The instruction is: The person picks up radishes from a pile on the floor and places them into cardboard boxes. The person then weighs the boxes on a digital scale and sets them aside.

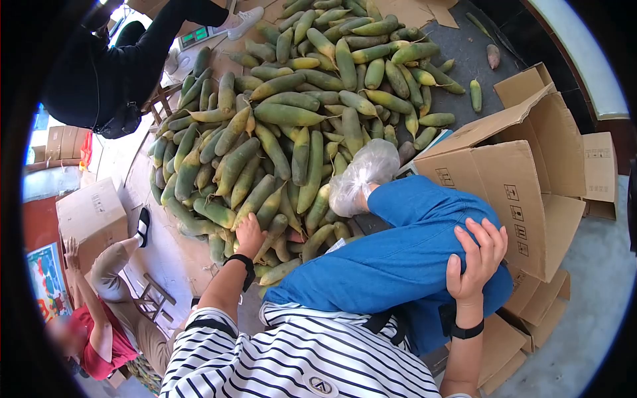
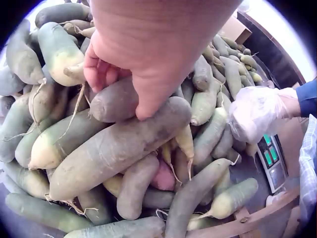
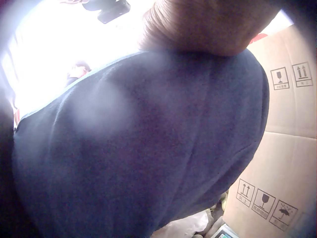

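1. The left hand [image 1: 251,237] is grasping one green radish [image 2: 115,103], with the fingers [image 2: 93,74] on one side of it and the thumb on the other.
2. That radish sits within the left fingers, at the near edge of a large pile of radishes [image 1: 288,114], most of which spreads ahead of them.
3. A longer radish [image 2: 116,149] lies just below the left thumb in the left wrist view; whether the two touch I cannot tell.
4. A pink thing [image 2: 163,177], partly covered, shows farther below those fingers.
5. The right hand [image 1: 478,259] is released, its slightly bent fingers resting on the knee of the blue trousers [image 1: 391,255].
6. A clear plastic bag [image 1: 363,174] wraps the trouser leg's end, ahead of and between both hands.
7. A cardboard box [image 1: 494,182] stands near the right fingers, beyond them.
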A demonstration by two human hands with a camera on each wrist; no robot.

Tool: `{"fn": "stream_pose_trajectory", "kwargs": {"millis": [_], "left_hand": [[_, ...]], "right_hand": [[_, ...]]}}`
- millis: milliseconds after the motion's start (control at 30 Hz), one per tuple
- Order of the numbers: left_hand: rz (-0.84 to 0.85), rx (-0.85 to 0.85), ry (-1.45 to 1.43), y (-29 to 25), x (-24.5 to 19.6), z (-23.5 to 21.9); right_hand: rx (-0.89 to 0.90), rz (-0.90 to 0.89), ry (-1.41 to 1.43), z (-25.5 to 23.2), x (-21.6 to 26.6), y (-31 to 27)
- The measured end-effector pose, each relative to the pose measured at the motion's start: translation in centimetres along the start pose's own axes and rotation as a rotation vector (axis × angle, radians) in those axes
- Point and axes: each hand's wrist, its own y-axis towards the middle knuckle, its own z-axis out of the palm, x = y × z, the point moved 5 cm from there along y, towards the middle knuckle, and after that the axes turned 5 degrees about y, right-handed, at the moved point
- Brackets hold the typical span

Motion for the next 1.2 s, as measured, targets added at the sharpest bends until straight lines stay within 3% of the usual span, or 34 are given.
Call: {"fn": "stream_pose_trajectory", "kwargs": {"millis": [100,167,200,267,300,367,433,500,567,633,700,767,833,933,1033,1133,1200], "left_hand": [[0.057,-0.013,0.006,0.4,0.1,-0.5],[0.028,0.158,-0.110,0.8,0.4,-0.8],[0.030,0.156,-0.106,1.1,0.4,-1.5],[0.049,0.393,-0.466,1.8,0.0,-2.6],[0.049,0.394,-0.463,2.2,-0.3,-4.0],[-0.053,0.534,-0.921,2.6,-1.4,-6.6],[0.187,0.327,-1.198,3.7,-3.3,-11.6],[0.215,0.208,-1.259,6.2,-3.6,-15.2],[0.122,0.024,-1.345,7.0,-3.9,-19.0],[0.092,-0.062,-1.285,7.7,-3.5,-17.9],[0.155,-0.012,-0.818,8.1,-3.4,-12.8],[0.265,0.281,-0.343,6.0,-4.8,-6.3],[0.275,0.242,-0.142,2.7,-5.3,-1.4],[0.154,0.229,-0.089,1.4,-4.3,2.2],[0.150,0.180,-0.136,1.6,-3.8,3.1],[0.299,0.190,-0.181,1.1,-3.1,1.4],[0.333,0.184,-0.302,0.6,-2.8,-2.5]], "right_hand": [[0.003,0.003,-0.002,0.0,0.0,0.0],[-0.002,0.008,-0.006,-0.1,-0.2,-0.1],[-0.004,0.006,0.000,-0.1,-0.2,-0.2],[-0.009,0.006,0.008,-0.2,0.2,0.5],[-0.012,0.004,0.006,-0.2,0.2,0.4],[-0.008,0.003,0.007,0.1,-0.3,-0.3],[-0.010,0.000,0.002,0.0,-0.2,-0.2],[0.000,-0.001,0.005,0.1,-0.2,-0.3],[0.006,-0.001,0.005,0.0,-0.3,-0.3],[0.001,0.007,-0.003,0.1,-0.3,-0.3],[-0.006,0.006,0.000,0.1,-0.2,-0.2],[-0.014,0.007,-0.009,0.1,-0.3,-0.2],[-0.003,-0.003,0.000,0.1,-0.2,-0.1],[0.000,-0.006,-0.002,0.1,0.0,0.2],[0.008,0.003,-0.007,0.1,-0.3,-0.1],[0.006,0.004,-0.006,0.1,-0.2,-0.1],[-0.003,0.009,-0.002,0.1,-0.2,0.0]]}}
